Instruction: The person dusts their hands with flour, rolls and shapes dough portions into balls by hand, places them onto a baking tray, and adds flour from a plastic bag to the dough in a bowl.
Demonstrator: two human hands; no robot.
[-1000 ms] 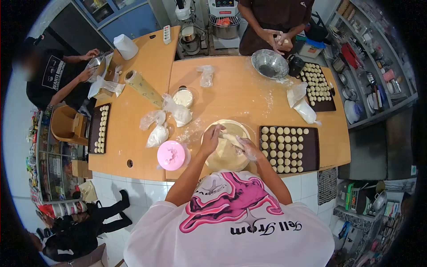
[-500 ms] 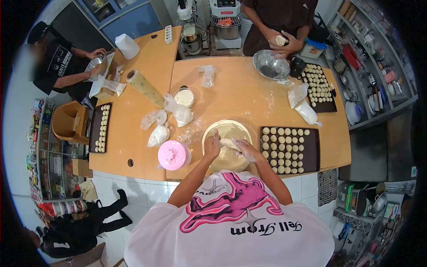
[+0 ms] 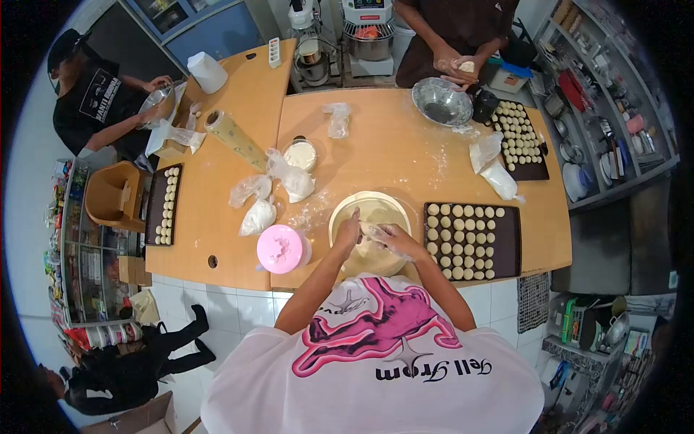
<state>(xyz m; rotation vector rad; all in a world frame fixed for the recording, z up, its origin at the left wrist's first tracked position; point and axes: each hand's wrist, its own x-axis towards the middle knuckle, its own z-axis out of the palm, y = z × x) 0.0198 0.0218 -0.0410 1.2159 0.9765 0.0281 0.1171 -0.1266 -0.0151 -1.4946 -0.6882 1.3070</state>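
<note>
A cream-coloured round bowl (image 3: 338, 217) stands at the near edge of the table. Over it, both hands hold a piece of pale dough (image 3: 371, 230). My left hand (image 3: 348, 233) closes on the dough's left end, and my right hand (image 3: 396, 240) grips its right side. Flour dusts the right hand. To the right of the bowl lies a dark tray (image 3: 508, 242) with several rows of small dough balls (image 3: 468, 239). A pink lidded container (image 3: 280, 249) is on the left of the bowl.
Flour bags (image 3: 258, 216), a tub of white powder (image 3: 300, 155) and a plastic-wrap roll (image 3: 235, 139) stand left of centre. Across the table a co-worker (image 3: 463, 43) shapes dough by a metal bowl (image 3: 442, 101). Another person (image 3: 97, 101) works at the far left.
My hands stay over the bowl, and the right hand's fingers have moved in closer around the dough. The co-worker across the table has brought both hands together around a dough piece.
</note>
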